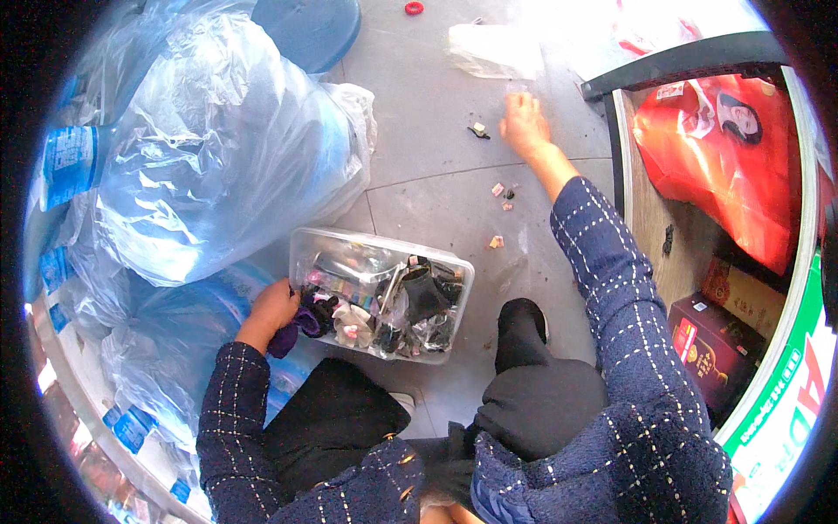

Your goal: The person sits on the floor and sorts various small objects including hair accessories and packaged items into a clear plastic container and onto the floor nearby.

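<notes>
A clear plastic bin [461, 314] filled with hair accessories and small packets stands on the tiled floor before me. My left hand [272, 308] is at its left edge, fingers closed on dark purple hair scrunchies [288, 333] that hang partly outside the rim. Beside them in the bin lie a beige fabric flower [353, 325] and black items in clear wrapping. My right hand [524, 124] reaches far forward over the floor, its fingers bent; whether anything is between them cannot be told. Left of it lies a small black item with a pale tag [480, 130].
Large plastic-wrapped bundles of blue-labelled bottles [216, 150] fill the left. On the right a shelf unit [619, 157] holds a red bag [727, 170] and boxes [710, 347]. Small tags [497, 242], a clear bag [494, 52] and a red coil hair tie [414, 8] lie on the floor.
</notes>
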